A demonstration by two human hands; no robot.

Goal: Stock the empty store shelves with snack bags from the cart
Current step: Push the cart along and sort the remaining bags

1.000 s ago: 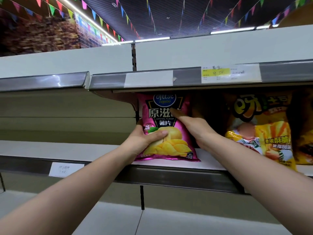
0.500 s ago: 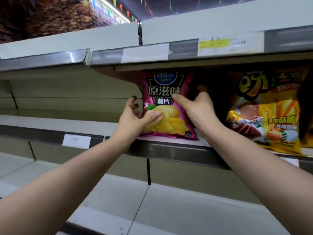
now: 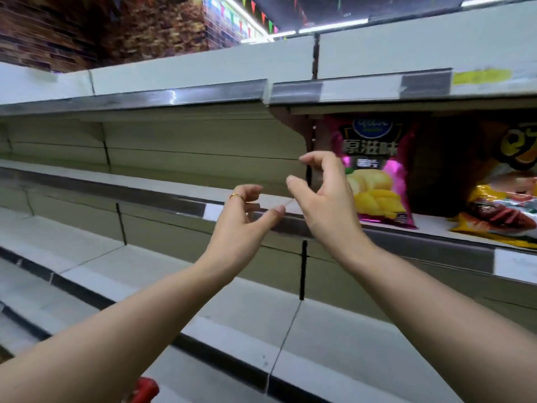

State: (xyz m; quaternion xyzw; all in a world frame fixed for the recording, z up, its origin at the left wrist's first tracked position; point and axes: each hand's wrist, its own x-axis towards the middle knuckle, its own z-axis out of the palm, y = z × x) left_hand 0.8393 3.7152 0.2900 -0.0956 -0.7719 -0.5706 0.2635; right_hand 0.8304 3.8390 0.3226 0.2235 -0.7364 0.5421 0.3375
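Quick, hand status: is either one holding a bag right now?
Left hand: open, fingers loosely curled, holding nothing.
Right hand: open, loosely curled, holding nothing; the pink chip bag stands on the shelf.

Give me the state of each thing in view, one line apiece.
left hand: fingers loosely curled, holds nothing.
right hand: fingers loosely curled, holds nothing.
pink chip bag: upright on the shelf, no hand grips it.
yellow snack bag: on the same shelf, right of the pink one, partly cut off by the frame.
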